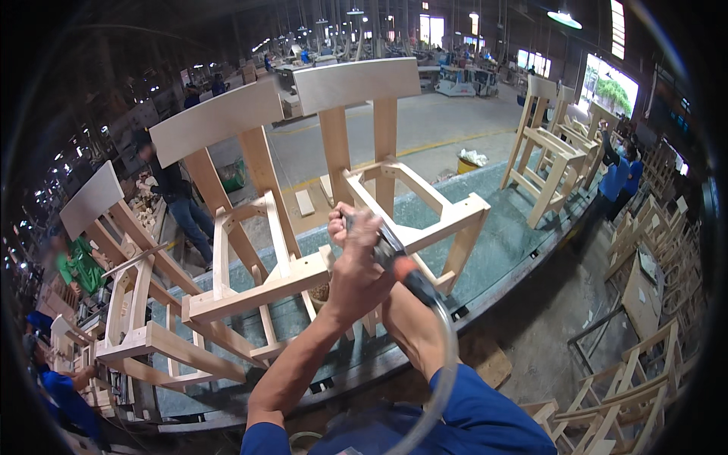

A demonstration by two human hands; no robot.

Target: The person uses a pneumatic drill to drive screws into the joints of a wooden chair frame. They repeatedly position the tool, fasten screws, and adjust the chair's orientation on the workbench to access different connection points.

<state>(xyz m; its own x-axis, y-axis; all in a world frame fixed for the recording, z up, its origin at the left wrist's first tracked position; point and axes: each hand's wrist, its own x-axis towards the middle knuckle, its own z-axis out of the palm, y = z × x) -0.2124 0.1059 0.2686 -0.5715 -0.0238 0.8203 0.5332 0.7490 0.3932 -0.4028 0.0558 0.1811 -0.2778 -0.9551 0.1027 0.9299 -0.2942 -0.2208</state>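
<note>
Your hands [356, 265] bunch at the hosed tool [415, 279]; can't tell each grip. Chair frame [447, 222] joined, back panel [356, 78] on, seatless.

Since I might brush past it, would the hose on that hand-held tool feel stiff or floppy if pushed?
The hose would probably bend, since it curves smoothly away from the tool. Its wide arc, with no visible kink, suggests springiness rather than limpness. Being attached, it may tug the tool.
</note>
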